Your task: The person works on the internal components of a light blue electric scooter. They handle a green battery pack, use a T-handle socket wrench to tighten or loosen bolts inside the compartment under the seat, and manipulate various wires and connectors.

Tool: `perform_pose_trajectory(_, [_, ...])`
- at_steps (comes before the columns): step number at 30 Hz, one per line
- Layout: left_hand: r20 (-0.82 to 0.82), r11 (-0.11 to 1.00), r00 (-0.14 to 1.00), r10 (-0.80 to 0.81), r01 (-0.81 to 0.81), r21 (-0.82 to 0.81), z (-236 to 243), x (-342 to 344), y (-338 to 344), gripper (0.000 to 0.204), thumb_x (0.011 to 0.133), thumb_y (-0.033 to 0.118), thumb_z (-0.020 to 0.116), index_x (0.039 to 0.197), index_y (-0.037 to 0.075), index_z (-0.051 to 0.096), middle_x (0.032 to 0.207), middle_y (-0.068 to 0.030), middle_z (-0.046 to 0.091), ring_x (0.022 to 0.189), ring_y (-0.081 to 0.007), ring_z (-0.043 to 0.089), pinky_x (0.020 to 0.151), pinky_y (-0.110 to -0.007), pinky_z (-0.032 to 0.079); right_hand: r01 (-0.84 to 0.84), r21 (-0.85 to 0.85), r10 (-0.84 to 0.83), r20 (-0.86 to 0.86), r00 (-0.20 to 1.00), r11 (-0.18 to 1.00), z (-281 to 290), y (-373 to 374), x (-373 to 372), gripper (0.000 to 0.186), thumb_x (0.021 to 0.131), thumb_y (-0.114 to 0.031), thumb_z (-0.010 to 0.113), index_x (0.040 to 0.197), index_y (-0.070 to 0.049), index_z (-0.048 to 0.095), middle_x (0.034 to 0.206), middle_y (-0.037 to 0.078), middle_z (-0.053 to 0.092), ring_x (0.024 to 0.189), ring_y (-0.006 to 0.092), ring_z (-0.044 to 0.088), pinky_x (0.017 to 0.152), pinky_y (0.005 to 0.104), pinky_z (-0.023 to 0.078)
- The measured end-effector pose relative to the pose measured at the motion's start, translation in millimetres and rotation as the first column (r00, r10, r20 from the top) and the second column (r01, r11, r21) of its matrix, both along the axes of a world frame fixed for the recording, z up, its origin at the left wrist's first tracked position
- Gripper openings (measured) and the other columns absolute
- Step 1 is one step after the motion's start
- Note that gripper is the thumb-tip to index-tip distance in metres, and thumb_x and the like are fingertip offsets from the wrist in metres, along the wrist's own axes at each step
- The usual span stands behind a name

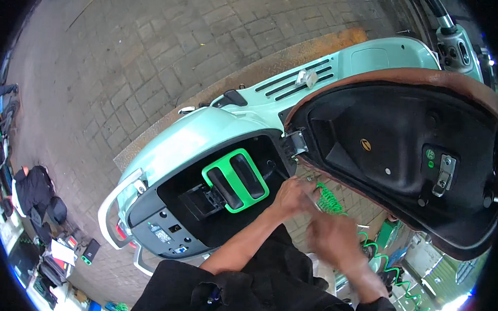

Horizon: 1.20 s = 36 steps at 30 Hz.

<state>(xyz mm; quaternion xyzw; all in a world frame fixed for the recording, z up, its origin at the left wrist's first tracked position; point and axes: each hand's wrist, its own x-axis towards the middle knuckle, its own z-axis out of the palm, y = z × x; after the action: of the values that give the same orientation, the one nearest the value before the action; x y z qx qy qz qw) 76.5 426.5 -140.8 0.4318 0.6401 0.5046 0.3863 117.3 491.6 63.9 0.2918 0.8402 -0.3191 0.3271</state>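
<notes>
A mint-green scooter [195, 137] stands before me with its brown seat [454, 80] swung up to the right, its black underside showing. Inside the storage bay sits a battery [226, 169] with a green-framed handle top. Just outside the bay's near right edge, the fingers of my left hand [291, 196] are curled closed. A thin greyish thing shows between my hands, too unclear to name. My right hand [334, 238] is close by, lower and to the right, smeared by motion, so its fingers cannot be read. A green coiled hose [328, 199] hangs right beside both hands.
A metal hinge [296, 143] joins seat and body. The grab rail [113, 205] curves round the scooter's left end. Paving bricks [170, 48] stretch beyond. At far left a person in dark clothes [39, 195] bends near scattered gear. More green coils [388, 264] and equipment lie lower right.
</notes>
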Motion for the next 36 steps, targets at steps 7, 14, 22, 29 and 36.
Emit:
perform_pose_trajectory(7, [0.085,0.998,0.996,-0.009,0.013,-0.056,0,-5,-2,0.012,0.075,0.015,0.073,0.075,0.006,0.063,0.068,-0.0156,0.062,0.072,-0.0370,0.064,0.072,-0.046,0.048,-0.063,0.117,0.048,0.125,0.991,0.991,-2,-6,11,0.030,0.084,-0.018,0.065,0.111,-0.008,0.068,0.078,0.016,0.071,0.075,0.0383,0.070,0.070,0.0510,0.055])
perform_pose_trajectory(14, [0.088,0.993,0.993,-0.085,0.091,-0.070,-1,-10,4,0.019,0.083,0.018,0.069,0.074,0.002,0.062,0.069,-0.0187,0.062,0.072,-0.0405,0.064,0.069,-0.048,0.051,-0.018,0.422,0.062,-0.091,0.994,0.907,16,17,4,0.032,0.082,-0.021,0.072,0.112,-0.010,0.068,0.099,0.015,0.069,0.097,0.0325,0.067,0.083,0.0499,0.051])
perform_pose_trajectory(22, [0.152,0.991,0.981,-0.119,0.127,-0.044,-2,-13,-4,0.026,0.088,0.022,0.069,0.073,0.002,0.061,0.068,-0.0197,0.061,0.071,-0.0428,0.063,0.067,-0.050,0.050,0.030,0.166,-0.048,0.106,0.993,0.986,-48,7,34,0.036,0.092,-0.036,0.070,0.111,-0.006,0.070,0.103,0.016,0.071,0.097,0.0368,0.069,0.097,0.0586,0.049])
perform_pose_trajectory(29, [0.121,0.987,0.990,-0.068,0.085,-0.138,-9,-36,-13,0.029,0.090,0.027,0.068,0.073,0.004,0.060,0.070,-0.0202,0.061,0.074,-0.0430,0.063,0.067,-0.050,0.050,0.272,0.101,-0.262,-0.106,0.959,0.957,-14,39,-3,0.036,0.099,-0.033,0.057,0.117,-0.003,0.065,0.097,0.015,0.068,0.098,0.0347,0.066,0.094,0.0512,0.047])
perform_pose_trajectory(36, [0.678,0.999,0.734,-0.033,0.028,0.018,-43,-7,-18,0.030,0.081,0.017,0.075,0.106,0.003,0.064,0.099,-0.0136,0.069,0.091,-0.0355,0.068,0.081,-0.043,0.055,-0.790,0.480,0.922,-0.262,0.286,0.381,-84,58,-20,0.034,0.080,-0.027,0.070,0.107,-0.009,0.060,0.097,0.009,0.069,0.097,0.0258,0.062,0.091,0.0455,0.043])
